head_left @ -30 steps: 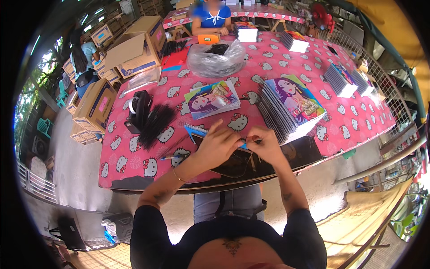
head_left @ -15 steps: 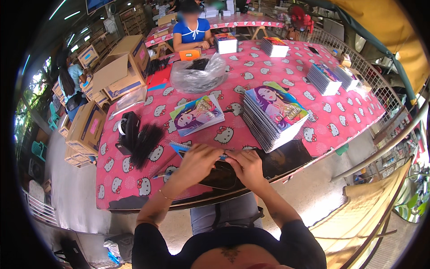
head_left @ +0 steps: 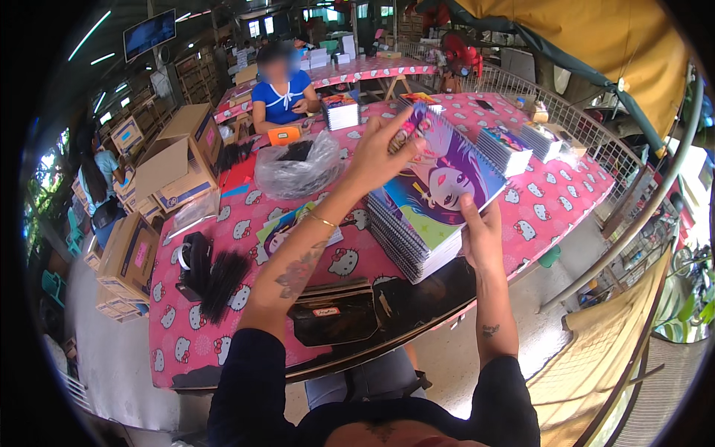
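A spiral-bound notebook [head_left: 445, 175] with a bright cover of a purple-haired figure is tilted above a tall stack of spiral notebooks [head_left: 406, 237]. My left hand [head_left: 383, 149] grips its far left corner, the fingers pressed over the cover. My right hand [head_left: 482, 229] holds the near right corner, thumb on top and fingers beneath. The wire coil runs along the far right edge. Left of the stack, partly hidden behind my left forearm, lies another colourful notebook [head_left: 277, 237]. Nearer to me is a flat black pouch [head_left: 333, 316] with a small label.
Black binding coils [head_left: 226, 281] lie beside a black tape dispenser [head_left: 195, 257]. A clear plastic bag [head_left: 298, 173] holds dark pieces. More notebook stacks [head_left: 503, 151] stand farther right. A person in blue [head_left: 281, 100] sits across the table; cardboard boxes [head_left: 179, 160] stand left.
Both hands have left the near table edge and moved up and right to the stack. The notebook is now held above the stack. My view has tilted upward.
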Motion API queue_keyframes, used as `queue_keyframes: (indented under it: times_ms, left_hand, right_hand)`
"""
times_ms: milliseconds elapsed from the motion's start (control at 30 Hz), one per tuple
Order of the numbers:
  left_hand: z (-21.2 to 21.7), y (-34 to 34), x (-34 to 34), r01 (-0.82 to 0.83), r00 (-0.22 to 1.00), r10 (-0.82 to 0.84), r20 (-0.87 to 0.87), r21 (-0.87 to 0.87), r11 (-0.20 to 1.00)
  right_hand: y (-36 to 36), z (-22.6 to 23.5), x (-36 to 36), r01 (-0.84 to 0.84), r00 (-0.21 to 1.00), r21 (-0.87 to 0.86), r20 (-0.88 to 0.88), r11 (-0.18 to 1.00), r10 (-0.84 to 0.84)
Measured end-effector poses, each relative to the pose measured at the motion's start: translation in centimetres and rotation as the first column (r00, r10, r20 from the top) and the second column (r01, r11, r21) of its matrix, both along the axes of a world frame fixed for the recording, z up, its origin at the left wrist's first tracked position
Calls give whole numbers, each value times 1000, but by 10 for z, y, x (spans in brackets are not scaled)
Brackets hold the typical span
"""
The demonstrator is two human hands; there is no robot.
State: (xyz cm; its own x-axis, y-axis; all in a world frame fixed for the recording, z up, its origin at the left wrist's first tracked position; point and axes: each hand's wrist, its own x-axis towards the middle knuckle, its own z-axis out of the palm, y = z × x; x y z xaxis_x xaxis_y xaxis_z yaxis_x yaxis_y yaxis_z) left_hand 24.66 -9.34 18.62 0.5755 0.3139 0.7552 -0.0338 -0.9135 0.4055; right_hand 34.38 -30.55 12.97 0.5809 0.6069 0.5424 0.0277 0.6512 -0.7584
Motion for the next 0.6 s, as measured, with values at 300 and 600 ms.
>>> queue_keyframes:
  times_ms: [300,600]
  left_hand:
    - [-92,33,20,-375,926,379,-2,135,917]
    - [-201,57,-226,-328,786,502,-361,446,833]
  right_hand:
    - [25,-83,-15,688,132,39,975,725,-177]
    - [30,-83,-37,735,58,124,968,666,-244]
